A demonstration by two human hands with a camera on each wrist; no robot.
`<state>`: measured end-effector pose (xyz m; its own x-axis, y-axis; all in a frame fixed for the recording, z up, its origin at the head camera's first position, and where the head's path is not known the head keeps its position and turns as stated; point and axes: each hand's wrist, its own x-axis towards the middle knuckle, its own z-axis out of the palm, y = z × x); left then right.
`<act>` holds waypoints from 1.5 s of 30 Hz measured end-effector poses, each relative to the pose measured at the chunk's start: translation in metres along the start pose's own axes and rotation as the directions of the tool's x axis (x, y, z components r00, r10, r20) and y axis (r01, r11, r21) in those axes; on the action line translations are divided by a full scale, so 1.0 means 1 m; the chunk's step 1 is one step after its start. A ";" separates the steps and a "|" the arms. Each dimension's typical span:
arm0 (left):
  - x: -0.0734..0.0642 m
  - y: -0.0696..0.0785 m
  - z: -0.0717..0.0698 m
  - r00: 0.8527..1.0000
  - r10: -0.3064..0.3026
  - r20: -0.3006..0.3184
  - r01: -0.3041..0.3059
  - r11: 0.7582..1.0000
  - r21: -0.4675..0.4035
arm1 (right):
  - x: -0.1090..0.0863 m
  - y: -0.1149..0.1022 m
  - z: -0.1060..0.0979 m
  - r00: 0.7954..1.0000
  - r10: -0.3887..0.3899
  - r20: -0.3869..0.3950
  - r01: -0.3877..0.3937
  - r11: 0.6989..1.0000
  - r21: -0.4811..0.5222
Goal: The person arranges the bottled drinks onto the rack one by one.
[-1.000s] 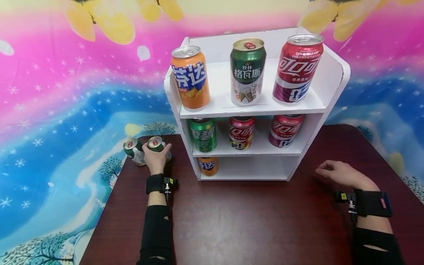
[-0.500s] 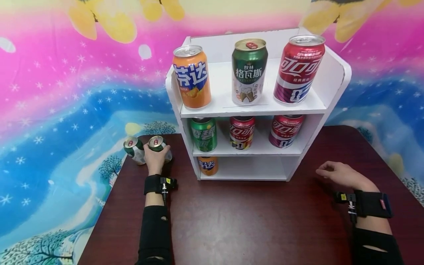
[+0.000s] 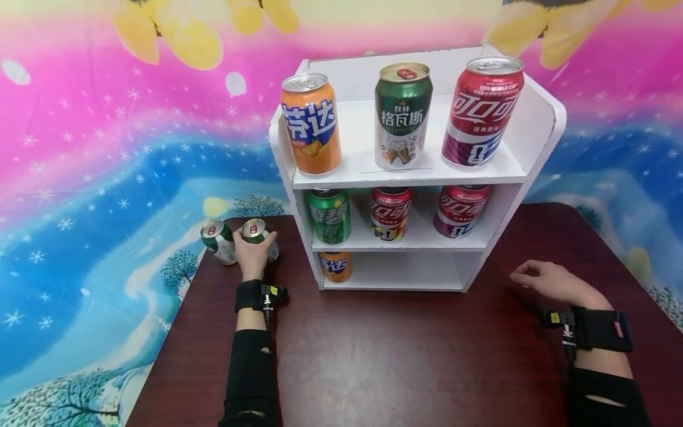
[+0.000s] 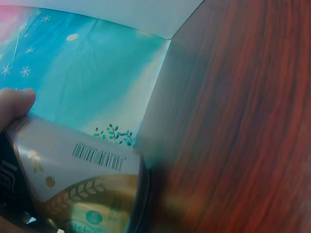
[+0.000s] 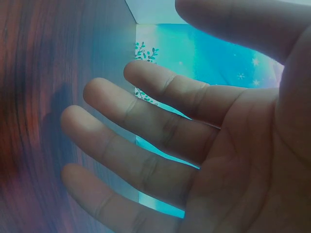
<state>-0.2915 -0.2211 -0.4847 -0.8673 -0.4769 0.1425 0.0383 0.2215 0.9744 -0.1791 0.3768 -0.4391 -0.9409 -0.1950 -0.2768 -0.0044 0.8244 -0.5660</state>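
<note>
At the table's far left, my left hand (image 3: 252,256) grips a green and white drink can (image 3: 255,230) round its upper part. The left wrist view shows that can's lower side with a barcode (image 4: 98,156), its base close to the table. A second green and white can (image 3: 217,242) stands just left of it. My right hand (image 3: 549,281) is over the right side of the table, right of the shelf, holding nothing. Its fingers (image 5: 146,121) are spread and loosely bent in the right wrist view.
A white three-tier shelf (image 3: 395,267) stands at the back middle. On top are an orange can (image 3: 311,127), a green and white can (image 3: 402,118) and a red can (image 3: 482,112). A green can (image 3: 329,216), red cans (image 3: 391,213) and another orange can (image 3: 336,267) fill lower tiers.
The left wrist shifts very slightly while the hand keeps its grip on the can. The whole head view drifts a little. The cans and the right hand stay in place.
</note>
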 end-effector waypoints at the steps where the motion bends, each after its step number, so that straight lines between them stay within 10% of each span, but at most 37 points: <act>1: 0.000 0.000 -0.001 1.000 0.002 0.010 -0.002 1.000 0.013 | 0.000 0.000 0.000 1.000 0.001 0.000 -0.001 1.000 -0.001; 12: -0.001 0.004 -0.018 0.972 0.102 0.210 -0.133 0.981 0.141 | -0.001 0.002 0.000 1.000 -0.008 -0.014 0.007 1.000 -0.009; 20: -0.007 0.013 -0.028 0.923 0.102 0.372 -0.159 0.979 0.127 | 0.001 0.003 -0.001 1.000 -0.020 -0.023 0.019 1.000 -0.019; 26: -0.024 0.056 -0.042 0.865 0.139 0.482 -0.210 0.973 0.096 | 0.002 0.001 -0.001 1.000 -0.006 -0.017 0.006 1.000 -0.024; 32: -0.043 0.091 -0.052 0.816 0.214 0.537 -0.306 0.948 0.087 | 0.001 0.003 -0.001 1.000 0.003 0.004 -0.003 1.000 0.000; 45: -0.052 0.099 -0.066 0.758 0.332 0.562 -0.396 0.918 -0.009 | 0.001 0.005 0.001 1.000 -0.021 -0.002 0.021 1.000 -0.011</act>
<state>-0.2098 -0.2310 -0.3842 -0.9232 0.1899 0.3342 0.3831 0.3845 0.8399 -0.1802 0.3799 -0.4426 -0.9414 -0.2115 -0.2629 -0.0283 0.8259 -0.5631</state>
